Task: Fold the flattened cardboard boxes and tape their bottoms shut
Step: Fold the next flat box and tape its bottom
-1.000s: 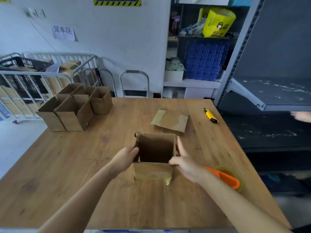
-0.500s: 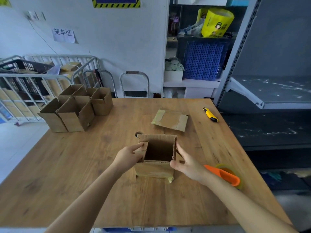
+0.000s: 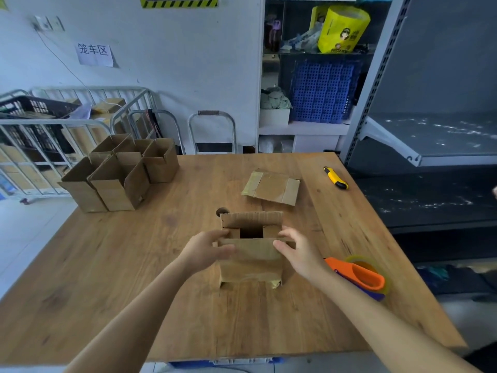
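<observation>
A small cardboard box [image 3: 251, 261] stands upright in the middle of the wooden table [image 3: 134, 265], its top flaps partly folded inward around a dark gap. My left hand [image 3: 205, 249] grips the box's upper left corner, fingers over the side flap and thumb on the near wall. My right hand [image 3: 297, 250] holds the upper right corner the same way. A flattened box [image 3: 271, 186] with old tape strips lies farther back. An orange tape dispenser [image 3: 360, 275] with a clear roll rests just right of my right wrist.
Several folded open boxes [image 3: 118, 173] stand grouped at the table's far left. A yellow utility knife [image 3: 336, 178] lies at the far right edge. Metal cage carts [image 3: 40, 135] stand left of the table, grey shelving [image 3: 430, 130] to the right.
The box's side flaps and long flaps have been folded inward over the opening. Both hands shifted from the box's sides up onto its top corners.
</observation>
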Demonstrator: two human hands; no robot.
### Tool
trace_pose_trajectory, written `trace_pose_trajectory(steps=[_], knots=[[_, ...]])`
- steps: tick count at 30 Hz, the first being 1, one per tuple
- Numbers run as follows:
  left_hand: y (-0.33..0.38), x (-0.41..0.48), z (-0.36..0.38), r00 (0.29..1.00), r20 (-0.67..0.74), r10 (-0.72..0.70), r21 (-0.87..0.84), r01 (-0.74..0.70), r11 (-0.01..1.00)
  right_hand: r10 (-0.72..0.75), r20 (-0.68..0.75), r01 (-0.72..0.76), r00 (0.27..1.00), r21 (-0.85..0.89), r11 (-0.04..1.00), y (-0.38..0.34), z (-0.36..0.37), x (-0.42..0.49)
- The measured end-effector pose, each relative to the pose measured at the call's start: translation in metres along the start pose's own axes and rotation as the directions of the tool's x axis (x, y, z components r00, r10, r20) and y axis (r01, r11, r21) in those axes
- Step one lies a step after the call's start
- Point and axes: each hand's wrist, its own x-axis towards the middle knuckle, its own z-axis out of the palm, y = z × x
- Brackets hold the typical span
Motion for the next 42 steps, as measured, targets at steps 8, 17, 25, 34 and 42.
trace_pose_trajectory(steps=[8, 17, 25, 34, 42], knots=[[0.008, 0.007, 0.008, 0.925, -0.209, 0.317, 0.415, -0.210, 0.885, -0.188, -0.028, 0.166, 0.982, -0.357, 0.919, -0.014, -0.001, 0.015], [-0.015, 0.002, 0.022, 0.915, 0.019, 0.403, 0.584, -0.337, 0.738, -0.475, 0.136, 0.475, 0.869, -0.498, 0.725, 0.019, 0.008, 0.007], [0.006, -0.005, 0.033, 0.929, -0.054, 0.366, 0.641, -0.249, 0.726, -0.421, 0.122, 0.422, 0.899, -0.504, 0.754, 0.017, 0.009, 0.011], [0.020, -0.006, 0.044, 0.938, -0.010, 0.347, 0.660, -0.255, 0.707, -0.319, 0.092, 0.322, 0.943, -0.480, 0.816, 0.019, 0.000, -0.010], [0.020, -0.009, 0.049, 0.943, -0.054, 0.329, 0.642, -0.219, 0.735, 0.148, -0.100, -0.172, 0.984, -0.752, 0.636, 0.113, -0.059, -0.047]])
